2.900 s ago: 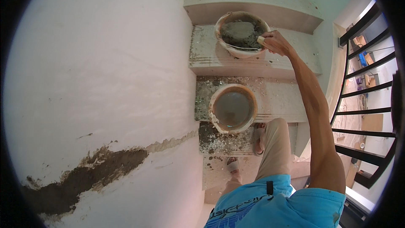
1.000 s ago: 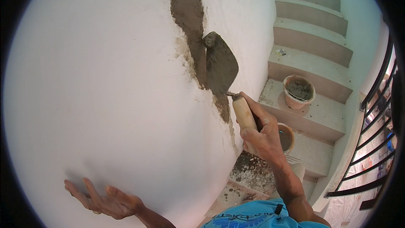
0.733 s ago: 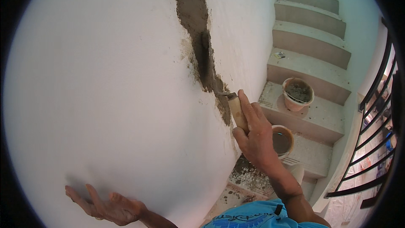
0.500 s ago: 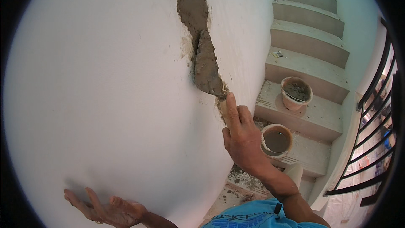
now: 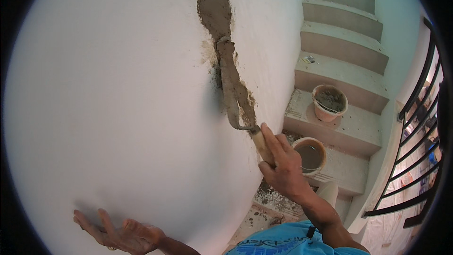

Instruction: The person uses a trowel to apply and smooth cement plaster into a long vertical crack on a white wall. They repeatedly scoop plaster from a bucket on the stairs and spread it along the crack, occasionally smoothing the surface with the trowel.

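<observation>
My right hand point(image 5: 286, 170) is wrapped round the wooden handle of a trowel point(image 5: 228, 85). Its mortar-smeared blade is turned nearly edge-on and lies against the wall, along a rough strip of wet grey mortar point(image 5: 212, 4). This strip runs down the white wall point(image 5: 118, 89) from the top of the view, with ragged edges and smears beside it. The blade hides part of the lower strip. At the lower left, my left hand point(image 5: 125, 237) is open beside the wall, fingers spread and holding nothing; whether it touches the wall I cannot tell.
On the stairs point(image 5: 347, 47) to the right stand a bucket of mortar point(image 5: 329, 103) and, lower down, a bucket of murky liquid point(image 5: 309, 156). Mortar crumbs point(image 5: 278, 198) litter the floor by the wall. A black railing point(image 5: 410, 160) borders the far right.
My right hand has moved down and slightly right with the trowel. The blade has turned from showing its broad face to nearly edge-on. My left hand has barely moved.
</observation>
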The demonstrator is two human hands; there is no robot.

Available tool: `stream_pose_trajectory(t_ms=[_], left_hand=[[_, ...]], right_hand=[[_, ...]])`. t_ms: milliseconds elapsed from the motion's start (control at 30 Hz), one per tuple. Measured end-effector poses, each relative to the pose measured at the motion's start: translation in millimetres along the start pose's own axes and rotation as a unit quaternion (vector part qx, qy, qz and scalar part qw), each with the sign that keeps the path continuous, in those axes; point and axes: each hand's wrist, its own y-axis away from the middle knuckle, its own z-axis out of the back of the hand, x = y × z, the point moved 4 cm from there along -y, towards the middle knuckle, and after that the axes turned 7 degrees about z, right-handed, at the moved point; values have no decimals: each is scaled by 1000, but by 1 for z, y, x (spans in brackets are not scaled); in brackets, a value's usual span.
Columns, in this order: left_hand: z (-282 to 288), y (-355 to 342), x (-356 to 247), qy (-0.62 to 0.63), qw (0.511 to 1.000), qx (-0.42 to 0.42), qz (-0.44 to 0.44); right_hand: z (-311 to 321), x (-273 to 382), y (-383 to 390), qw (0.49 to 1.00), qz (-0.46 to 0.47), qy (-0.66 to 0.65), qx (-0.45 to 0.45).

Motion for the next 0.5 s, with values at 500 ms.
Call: stream_pose_trajectory(t_ms=[500], left_hand=[[-4, 2, 5, 53, 998, 36, -18]], right_hand=[[14, -24, -38, 984, 76, 126, -99]])
